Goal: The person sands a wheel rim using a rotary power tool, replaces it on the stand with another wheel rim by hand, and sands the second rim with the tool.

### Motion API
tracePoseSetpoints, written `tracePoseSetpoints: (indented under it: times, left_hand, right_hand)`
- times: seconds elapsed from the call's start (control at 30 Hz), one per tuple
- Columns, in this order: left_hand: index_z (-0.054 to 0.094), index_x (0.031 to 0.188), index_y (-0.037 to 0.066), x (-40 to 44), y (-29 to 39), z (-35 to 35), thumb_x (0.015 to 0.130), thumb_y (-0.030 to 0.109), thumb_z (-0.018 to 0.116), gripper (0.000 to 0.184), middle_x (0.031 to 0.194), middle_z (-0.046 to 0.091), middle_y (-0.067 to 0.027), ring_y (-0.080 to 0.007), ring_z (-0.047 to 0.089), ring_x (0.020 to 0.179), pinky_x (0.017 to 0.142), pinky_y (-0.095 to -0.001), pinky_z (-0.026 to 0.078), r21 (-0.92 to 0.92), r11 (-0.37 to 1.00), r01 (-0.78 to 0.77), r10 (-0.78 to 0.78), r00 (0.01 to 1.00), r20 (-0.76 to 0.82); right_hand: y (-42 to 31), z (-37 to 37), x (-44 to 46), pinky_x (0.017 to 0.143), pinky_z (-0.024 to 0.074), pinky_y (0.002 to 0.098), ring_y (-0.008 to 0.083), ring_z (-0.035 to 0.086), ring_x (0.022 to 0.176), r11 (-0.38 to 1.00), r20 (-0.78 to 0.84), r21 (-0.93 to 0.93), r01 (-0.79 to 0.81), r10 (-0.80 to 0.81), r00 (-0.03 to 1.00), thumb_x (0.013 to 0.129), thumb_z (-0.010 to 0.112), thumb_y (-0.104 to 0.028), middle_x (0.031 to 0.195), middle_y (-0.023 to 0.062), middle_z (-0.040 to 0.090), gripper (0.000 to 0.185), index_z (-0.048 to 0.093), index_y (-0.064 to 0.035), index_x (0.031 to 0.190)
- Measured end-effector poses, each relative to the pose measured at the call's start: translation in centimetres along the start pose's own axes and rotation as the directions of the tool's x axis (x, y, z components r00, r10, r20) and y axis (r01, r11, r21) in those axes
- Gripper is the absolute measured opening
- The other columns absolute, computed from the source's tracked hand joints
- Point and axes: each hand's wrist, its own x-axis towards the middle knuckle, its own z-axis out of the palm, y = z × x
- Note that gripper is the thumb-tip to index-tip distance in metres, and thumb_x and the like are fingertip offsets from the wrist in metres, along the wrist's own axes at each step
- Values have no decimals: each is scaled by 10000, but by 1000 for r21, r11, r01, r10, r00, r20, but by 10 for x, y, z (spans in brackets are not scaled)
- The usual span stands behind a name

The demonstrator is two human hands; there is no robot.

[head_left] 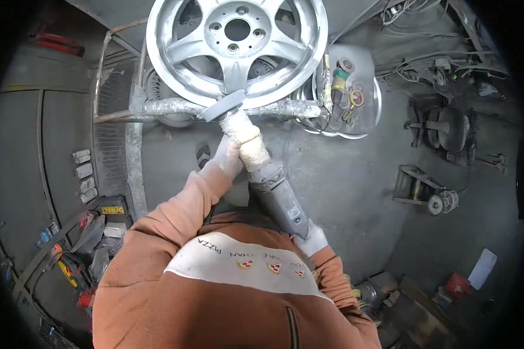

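In the head view I hold a long grey power grinder (282, 203) slanting up and away from my body. Around its pale wrapped neck (247, 142) closes my gloved left hand (230, 157). My gloved right hand (312, 237) grips the rear end of the housing; its fingers are partly hidden. At the front, a grey sanding disc (224, 106), seen almost edge-on, lies over the near rim of a silver alloy wheel (237, 75); whether they touch, I cannot tell. The wheel rests on a metal frame (174, 107) wrapped in tape.
Right of the frame, a tray (370, 110) holds another tool (339, 87) and yellow-handled scissors (355, 99). A small motor on a stand (431, 192) sits on the floor at right. Bags and a DeWalt case (112, 210) lie at left. Cables hang at the upper right.
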Motion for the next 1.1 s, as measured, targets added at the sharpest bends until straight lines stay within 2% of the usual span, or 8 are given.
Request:
tracePoseSetpoints:
  times: [0.4,0.53,0.6,0.83,0.93,1.03,1.07,1.1]
  left_hand:
    - [614,1066,5,90,-92,125,856,128,684,253,988,675,-115,-238,659,913,887,-387,533,-219,976,15,21,987,161]
    - [611,1090,-2,71,-87,112,840,104,678,279,1004,675,-129,-246,660,917,887,-393,534,-235,970,-56,82,991,101]
    - [608,1077,-6,51,-79,85,816,111,693,298,998,675,-146,-286,658,917,891,-413,533,-211,972,-106,119,992,51]
    - [618,987,7,13,-29,40,829,129,670,206,979,671,-191,-348,666,922,886,-514,539,-183,982,-52,33,993,-110]
    - [629,995,13,25,-42,45,856,196,663,232,964,680,-178,-325,669,919,891,-490,537,-165,986,-10,-5,996,-90]
    - [629,1009,37,50,-65,66,833,207,709,257,948,682,-141,-287,664,893,884,-449,535,-211,977,7,29,986,166]
    - [600,897,94,47,-67,97,835,166,695,134,832,633,-43,-167,624,768,736,-334,537,-216,976,3,14,997,80]
    - [603,925,87,53,-75,105,816,122,717,161,846,638,-45,-174,632,772,736,-338,543,-216,976,-38,53,996,65]
  right_hand:
    - [64,-197,50,823,529,408,424,662,940,984,-124,-171,51,-73,990,721,711,-115,950,273,674,542,550,66,1206]
    - [86,-186,62,849,523,410,430,650,973,998,-94,-38,50,-53,994,728,704,-117,980,289,665,584,518,75,1248]
    - [70,-164,67,865,514,421,435,638,997,943,-10,-301,140,-150,989,736,702,-125,1003,301,655,587,510,83,1250]
    - [60,-98,93,864,503,476,468,598,1013,974,179,-108,202,-180,967,740,721,-152,1039,277,647,500,570,-39,1203]
    - [63,-113,89,850,509,476,468,607,989,951,135,-283,126,-90,987,735,729,-151,1023,276,650,466,585,-35,1163]
    - [70,-147,78,831,522,458,454,631,970,946,26,-273,175,-174,984,727,726,-148,1001,272,661,459,592,-11,1145]
    - [82,-154,75,829,526,448,446,640,969,948,-3,-280,152,-159,987,724,721,-145,995,269,666,469,593,-5,1153]
    - [80,-162,69,829,528,442,443,645,968,972,-6,-208,106,-110,994,723,715,-145,988,271,667,487,586,7,1167]
